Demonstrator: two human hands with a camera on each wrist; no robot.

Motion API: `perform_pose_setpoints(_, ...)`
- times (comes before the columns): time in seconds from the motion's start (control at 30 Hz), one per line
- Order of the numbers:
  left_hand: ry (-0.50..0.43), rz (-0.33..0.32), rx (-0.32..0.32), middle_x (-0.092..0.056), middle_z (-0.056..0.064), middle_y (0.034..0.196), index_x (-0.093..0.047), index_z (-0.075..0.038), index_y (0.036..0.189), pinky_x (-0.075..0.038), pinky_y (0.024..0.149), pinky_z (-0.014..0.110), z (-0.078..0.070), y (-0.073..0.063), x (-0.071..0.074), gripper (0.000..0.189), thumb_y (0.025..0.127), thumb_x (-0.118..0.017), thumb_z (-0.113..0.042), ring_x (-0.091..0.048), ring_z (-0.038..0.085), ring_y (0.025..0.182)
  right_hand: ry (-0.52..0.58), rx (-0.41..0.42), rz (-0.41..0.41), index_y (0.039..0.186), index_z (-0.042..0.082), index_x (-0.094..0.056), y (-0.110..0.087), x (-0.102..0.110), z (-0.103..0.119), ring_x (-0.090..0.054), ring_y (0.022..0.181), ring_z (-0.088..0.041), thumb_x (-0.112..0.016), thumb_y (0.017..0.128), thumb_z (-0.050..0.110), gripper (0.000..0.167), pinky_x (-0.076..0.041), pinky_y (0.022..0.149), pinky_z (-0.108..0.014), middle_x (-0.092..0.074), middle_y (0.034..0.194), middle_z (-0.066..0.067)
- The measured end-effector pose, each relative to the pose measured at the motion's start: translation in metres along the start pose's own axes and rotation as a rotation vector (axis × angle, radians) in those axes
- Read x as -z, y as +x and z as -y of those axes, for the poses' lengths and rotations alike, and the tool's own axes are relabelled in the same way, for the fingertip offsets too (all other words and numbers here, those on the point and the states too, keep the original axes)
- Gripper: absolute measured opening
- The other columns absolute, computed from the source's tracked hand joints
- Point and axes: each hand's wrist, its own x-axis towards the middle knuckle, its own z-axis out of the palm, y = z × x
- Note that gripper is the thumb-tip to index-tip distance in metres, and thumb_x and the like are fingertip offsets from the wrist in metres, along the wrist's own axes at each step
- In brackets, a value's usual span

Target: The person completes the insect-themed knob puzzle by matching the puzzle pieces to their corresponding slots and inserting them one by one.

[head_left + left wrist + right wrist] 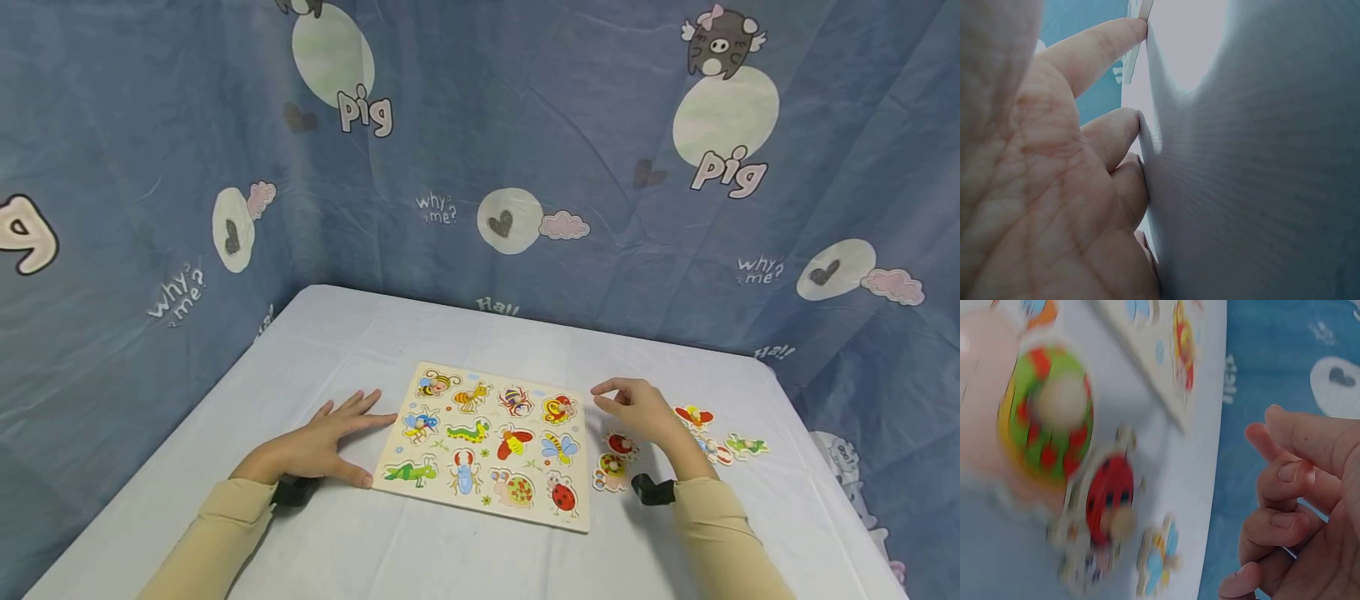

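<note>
A wooden insect puzzle board [480, 454] lies flat on the table, printed with several bugs. My left hand [322, 442] is spread beside it, index fingertip and thumb right at its left edge. In the left wrist view, the fingertips [1124, 128] of that hand rest on the white cloth. Off the board's far right corner, my right hand [637, 408] is raised with loosely bent fingers and holds nothing. Below it lie a ladybug piece [1110, 499] and a snail piece [1047, 431], both with round knobs. A blue-winged dragonfly piece [1161, 559] lies beyond them.
Farther right sit more loose pieces: a red-and-yellow bug [694, 417], a green grasshopper [747, 446] and a beetle [716, 452] partly behind the right wrist. The white-covered table [345, 333] ends against a blue curtain [420, 258] with pig prints.
</note>
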Motion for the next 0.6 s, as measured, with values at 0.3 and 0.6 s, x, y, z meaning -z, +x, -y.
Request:
perform_pose_setpoints(0.3, 0.016, -0.002, -0.009, -0.016, 0.023, 0.179, -0.057, -0.021, 0.158, 0.008, 0.125, 0.081, 0.003, 0.001, 0.0, 0.098, 0.072, -0.098, -0.045, -0.001, 0.054, 0.165, -0.043, -0.062, -0.049, 0.128, 0.002, -0.075, -0.009, 0.022, -0.031, -0.043, 0.063, -0.016, -0.069, 0.104, 0.023, 0.032, -0.035, 0.055, -0.028, -0.049, 0.069, 0.001)
perform_pose_setpoints(0.6, 0.02, -0.003, -0.019, -0.017, 0.023, 0.179, -0.056, -0.021, 0.158, 0.007, 0.125, 0.081, 0.003, 0.001, 0.0, 0.098, 0.072, -0.098, -0.045, -0.002, 0.054, 0.165, -0.063, -0.14, -0.05, 0.13, 0.0, -0.072, -0.018, 0.037, -0.057, -0.045, 0.064, -0.017, -0.066, 0.106, 0.025, 0.035, -0.039, 0.056, -0.031, -0.047, 0.072, 0.0)
